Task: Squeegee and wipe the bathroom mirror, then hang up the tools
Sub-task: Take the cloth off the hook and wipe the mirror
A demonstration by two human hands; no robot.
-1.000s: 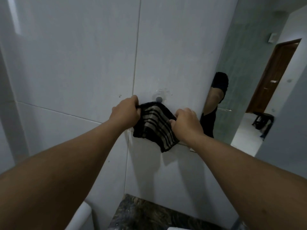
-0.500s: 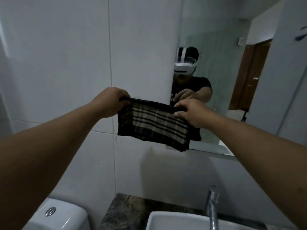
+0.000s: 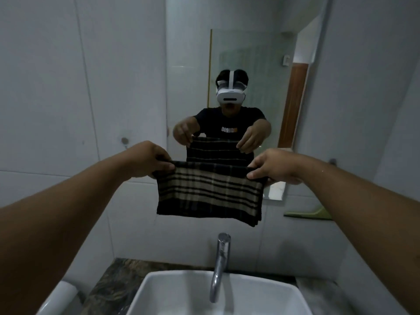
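A dark cloth (image 3: 209, 194) with tan stripes hangs folded in front of the mirror (image 3: 250, 53). My left hand (image 3: 147, 160) pinches its top left corner and my right hand (image 3: 275, 165) pinches its top right corner, stretching the top edge flat. The cloth hangs above the sink and hides the mirror's lower edge. The mirror reflects a person in a white headset holding the same cloth. A round wall hook (image 3: 124, 140) sits on the tiles left of the mirror, above my left hand. A pale green squeegee-like tool (image 3: 318, 213) shows at the right, partly hidden by my right forearm.
A white basin (image 3: 181, 289) with a chrome tap (image 3: 219, 264) stands below the cloth on a dark marble counter (image 3: 113, 283). A white toilet tank (image 3: 59, 298) sits at the lower left. Another small hook (image 3: 333, 160) is on the right wall. White tiles surround the mirror.
The cloth has come off the left wall hook and moved right, now spread between both hands in front of the mirror. The view has swung right to face the mirror and sink.
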